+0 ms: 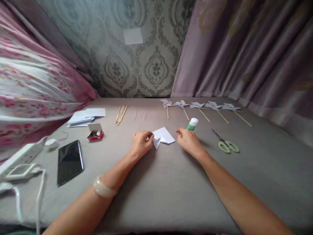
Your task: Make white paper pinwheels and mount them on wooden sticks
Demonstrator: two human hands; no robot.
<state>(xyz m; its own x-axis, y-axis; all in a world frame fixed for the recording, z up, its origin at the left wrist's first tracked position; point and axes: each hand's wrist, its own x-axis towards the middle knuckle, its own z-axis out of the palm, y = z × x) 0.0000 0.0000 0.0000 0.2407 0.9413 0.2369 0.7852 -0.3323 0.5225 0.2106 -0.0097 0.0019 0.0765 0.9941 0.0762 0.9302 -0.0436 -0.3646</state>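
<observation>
My left hand (141, 142) pinches the left corner of a partly folded white paper square (163, 135) lying on the grey cloth surface (156, 182). My right hand (187, 141) rests with curled fingers just right of the paper, beside an upright green and white glue stick (192, 124). Whether the right hand grips anything is hidden by its fingers. A pale bangle (104, 187) sits on my left wrist.
Several finished white paper pinwheels on wooden sticks (198, 107) lie in a row at the back right. Green-handled scissors (226, 144), loose wooden sticks (121, 114), a paper stack (84, 117), a small red box (95, 132), a black phone (69, 161) and a power strip (19, 156) surround me.
</observation>
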